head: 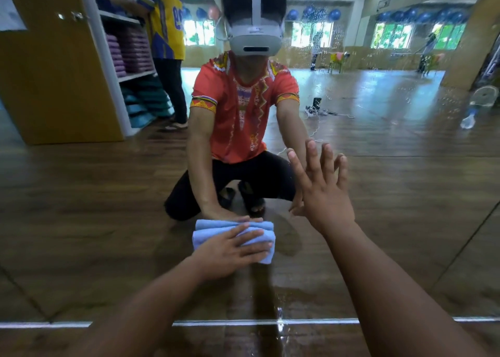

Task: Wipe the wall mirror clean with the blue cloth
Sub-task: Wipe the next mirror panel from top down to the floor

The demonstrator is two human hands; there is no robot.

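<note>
- Currently, the left hand point(230, 248) lies flat, fingers straight, pressing the folded blue cloth point(203, 239) against the low part of the wall mirror point(81, 221), above its bottom edge.
- The right hand point(324, 194) is wide open with fingers spread. It appears to be braced palm-first on the glass, to the right of the cloth and higher.
- Risk: the cloth is only pinned, not gripped, so a fast stroke could let it slide out or unfold.
- Risk: the bare right palm would likely leave prints on the glass.
- Risk: droplets point(313, 18) sit high on the mirror and may be missed from this crouch.
- Risk: the wet streak point(280, 302) near the bottom edge could smear if wiped with a damp fold.
</note>
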